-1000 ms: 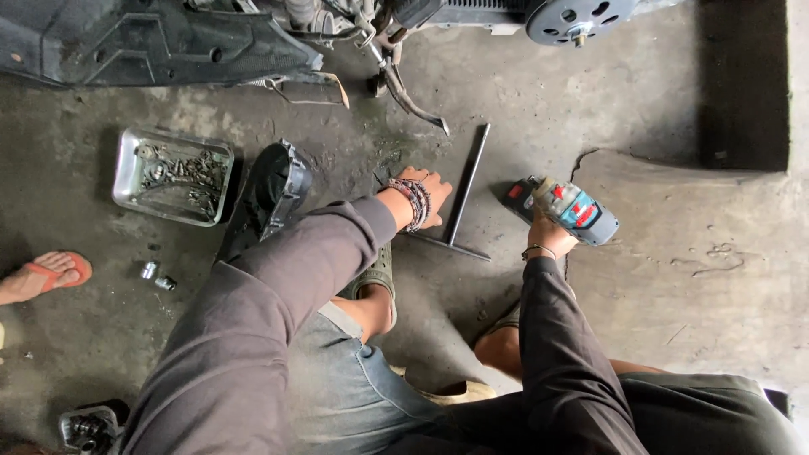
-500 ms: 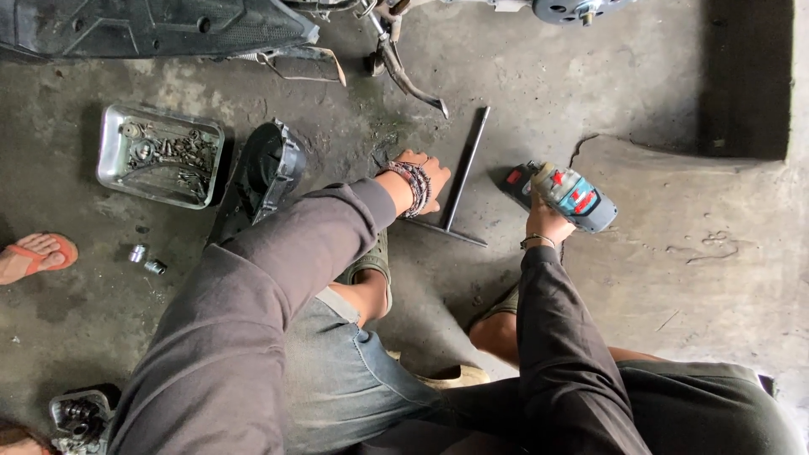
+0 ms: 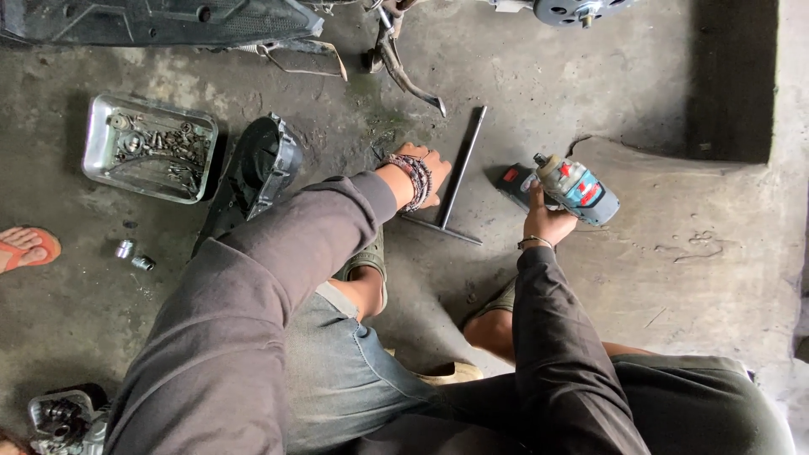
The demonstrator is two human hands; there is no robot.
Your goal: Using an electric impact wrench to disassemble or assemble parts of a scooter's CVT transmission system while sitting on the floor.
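My left hand point(image 3: 426, 173), with beaded bracelets at the wrist, rests palm down on the concrete floor. Its fingers lie against the long bar of a dark T-handle wrench point(image 3: 462, 168) that lies flat on the floor. No grip around the bar shows. My right hand point(image 3: 546, 222) is closed on the handle of a teal, red and grey cordless power tool point(image 3: 578, 190), held just above the floor to the right of the wrench, nose pointing up and left. I sit on the floor with my knees bent.
A metal tray point(image 3: 99, 167) of bolts and a black engine cover point(image 3: 253, 173) lie at left, with two small sockets point(image 3: 133, 253) below them. A motorcycle body point(image 3: 168, 21) and lever point(image 3: 406, 74) run along the top. Another person's sandalled foot point(image 3: 25, 246) shows at far left. A raised concrete slab point(image 3: 691, 219) is at right.
My right hand has tipped the power tool up from lying nearly flat. My left hand stays by the wrench bar. The view has shifted slightly.
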